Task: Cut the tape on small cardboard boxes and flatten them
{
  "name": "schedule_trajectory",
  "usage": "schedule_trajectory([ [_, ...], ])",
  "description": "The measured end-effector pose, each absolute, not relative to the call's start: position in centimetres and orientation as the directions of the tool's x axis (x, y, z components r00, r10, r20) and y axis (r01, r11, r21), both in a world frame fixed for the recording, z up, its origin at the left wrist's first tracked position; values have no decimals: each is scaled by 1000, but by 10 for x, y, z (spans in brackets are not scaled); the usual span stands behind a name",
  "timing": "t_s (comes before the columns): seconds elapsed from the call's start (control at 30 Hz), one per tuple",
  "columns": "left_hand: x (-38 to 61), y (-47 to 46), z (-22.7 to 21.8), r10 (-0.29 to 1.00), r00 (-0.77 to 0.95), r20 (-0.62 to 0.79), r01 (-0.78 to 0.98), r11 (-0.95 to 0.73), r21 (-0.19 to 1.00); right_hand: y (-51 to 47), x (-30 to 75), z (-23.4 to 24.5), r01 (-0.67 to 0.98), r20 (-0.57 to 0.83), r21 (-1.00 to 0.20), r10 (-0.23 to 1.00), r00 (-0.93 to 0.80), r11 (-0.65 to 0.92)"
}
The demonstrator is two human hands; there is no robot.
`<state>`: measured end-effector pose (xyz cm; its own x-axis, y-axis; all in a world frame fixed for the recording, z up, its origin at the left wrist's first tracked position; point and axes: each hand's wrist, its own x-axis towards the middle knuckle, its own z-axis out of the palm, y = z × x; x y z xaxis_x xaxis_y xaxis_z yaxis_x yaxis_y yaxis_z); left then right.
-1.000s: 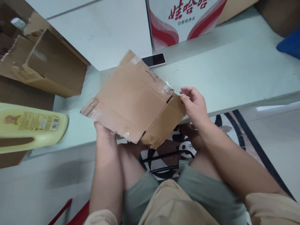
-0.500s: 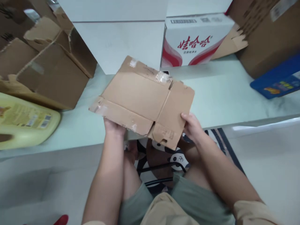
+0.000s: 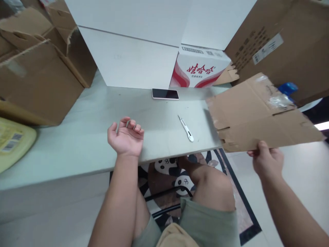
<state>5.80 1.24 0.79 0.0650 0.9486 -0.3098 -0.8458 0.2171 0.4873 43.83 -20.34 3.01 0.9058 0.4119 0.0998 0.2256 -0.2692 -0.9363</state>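
Flattened cardboard piece (image 3: pixel 246 116): held at right of frame, aloft by the table (image 3: pixel 84 147) edge. Long axis runs roughly left to right; the narrower end is pointed at the right edge of frame. Lower edge is pinched by the right hand (image 3: pixel 268 161), thumb on the near face, fingers largely hidden behind. Sagging or twisting free is judged possible, owing to the single-edge grip; the large brown box (image 3: pixel 303 55), upper right, might be knocked. Left hand (image 3: pixel 127 139), centre-left: empty, palm up, fingers loosely half-curled. Cutter (image 3: pixel 187 130) is noted between.
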Motion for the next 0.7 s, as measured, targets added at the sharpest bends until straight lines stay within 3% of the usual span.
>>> schedule_trajectory([
  [0.1, 60, 11, 7, 960, 60, -273, -839, 197, 507, -184, 467, 56, 353, 222, -860, 352, 909, -368],
  [0.23, 62, 13, 9, 961, 53, -273, -877, 176, 448, -97, 507, 98, 373, 259, -857, 329, 908, -356],
  [0.4, 65, 17, 19, 947, 55, -318, -915, 175, 363, -14, 519, 112, 211, 67, -927, 419, 906, -309],
  [0.7, 63, 14, 29, 931, 117, -346, -933, 223, 284, -48, 448, 58, 181, -144, -882, 616, 774, -434],
])
